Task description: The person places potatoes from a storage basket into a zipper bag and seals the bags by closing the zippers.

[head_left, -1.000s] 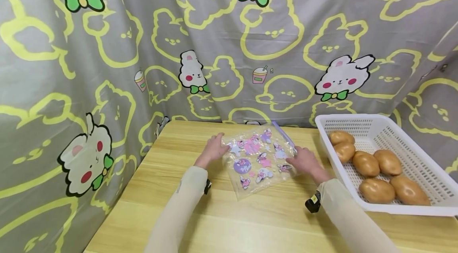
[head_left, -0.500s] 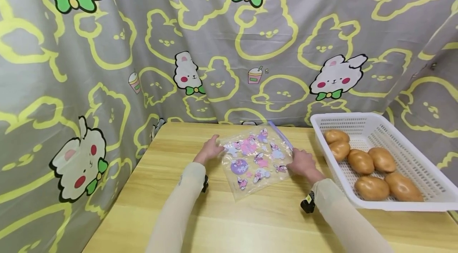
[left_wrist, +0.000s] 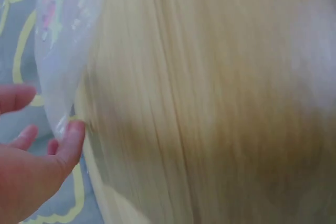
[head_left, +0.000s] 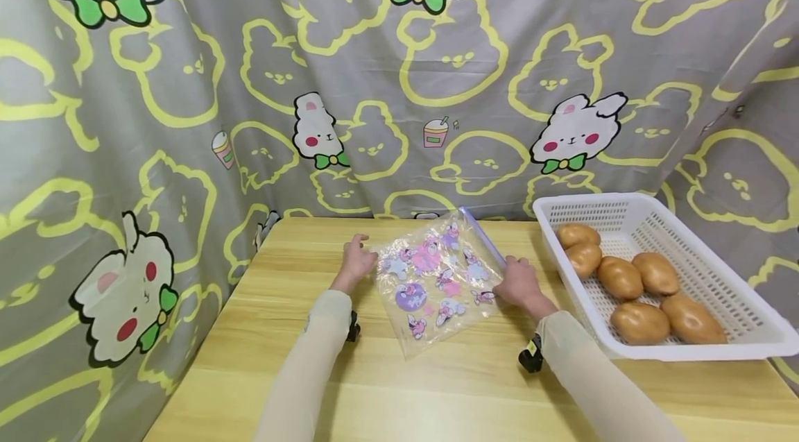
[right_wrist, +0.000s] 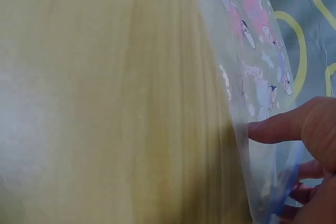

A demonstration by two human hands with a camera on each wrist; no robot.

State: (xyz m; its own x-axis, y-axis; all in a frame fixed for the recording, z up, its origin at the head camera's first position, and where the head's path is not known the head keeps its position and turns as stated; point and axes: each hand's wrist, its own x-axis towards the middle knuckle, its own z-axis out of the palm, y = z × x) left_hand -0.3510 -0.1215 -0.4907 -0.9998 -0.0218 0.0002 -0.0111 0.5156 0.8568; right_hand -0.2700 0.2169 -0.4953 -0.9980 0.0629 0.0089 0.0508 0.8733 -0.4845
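A clear plastic zip bag (head_left: 431, 289), printed with pink and purple cartoon figures, is held slightly tilted over the wooden table. Its purple zip strip (head_left: 483, 237) runs along the right side. At the bag's left corner, my left hand (head_left: 354, 267) pinches the film; in the left wrist view the thumb (left_wrist: 72, 142) presses the corner while the index finger is raised apart. My right hand (head_left: 519, 284) grips the other end beside the zip strip. The right wrist view has its thumb (right_wrist: 278, 128) on the printed film, other fingers partly hidden behind the bag.
A white slotted plastic basket (head_left: 724, 255) stands to the right on the table (head_left: 399, 400), with several brown, potato-like ovals (head_left: 639, 323) inside. A grey cartoon-print curtain (head_left: 374, 60) hangs behind the table and along its left side.
The head view has turned a little right, so everything sits further left in it. Both hands keep hold of the bag, which has barely moved.
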